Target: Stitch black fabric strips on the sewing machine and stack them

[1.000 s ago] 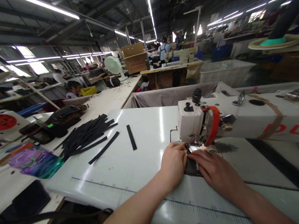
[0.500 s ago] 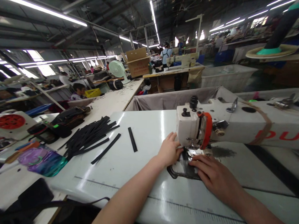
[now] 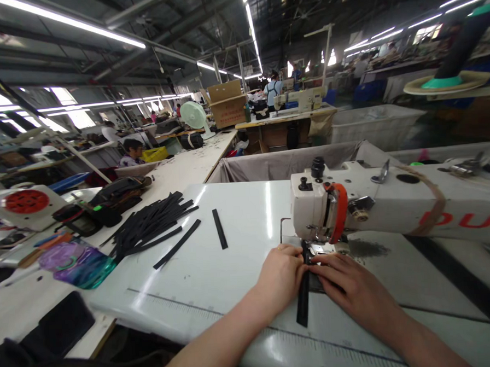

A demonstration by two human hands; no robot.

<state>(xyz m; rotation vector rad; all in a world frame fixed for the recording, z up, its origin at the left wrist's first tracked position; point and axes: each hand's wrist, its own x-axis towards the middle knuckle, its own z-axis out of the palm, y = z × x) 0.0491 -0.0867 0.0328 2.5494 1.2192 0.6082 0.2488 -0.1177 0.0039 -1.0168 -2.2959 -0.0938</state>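
Observation:
A black fabric strip (image 3: 303,303) runs from under the head of a white sewing machine (image 3: 312,207) toward me, its near end lying on the pale table. My left hand (image 3: 281,272) is closed on the strip's left side, thumb and fingers pinching it just in front of the presser foot (image 3: 321,248). From the right, my right hand (image 3: 351,282) has its fingertips pressed together at the strip's right edge, close to the left fingers. The hands hide part of the strip and the needle plate.
Left of the machine lie a single black strip (image 3: 220,228), another strip (image 3: 177,244) and a heap of black strips (image 3: 148,224). A purple-teal pouch (image 3: 76,263) rests by the table's left edge. Behind stand a fan (image 3: 194,115) and a cardboard box (image 3: 227,105).
My left hand has come from beside the machine head back toward me, closing on the strip. The strip now shows in front of the needle. My right hand has barely moved.

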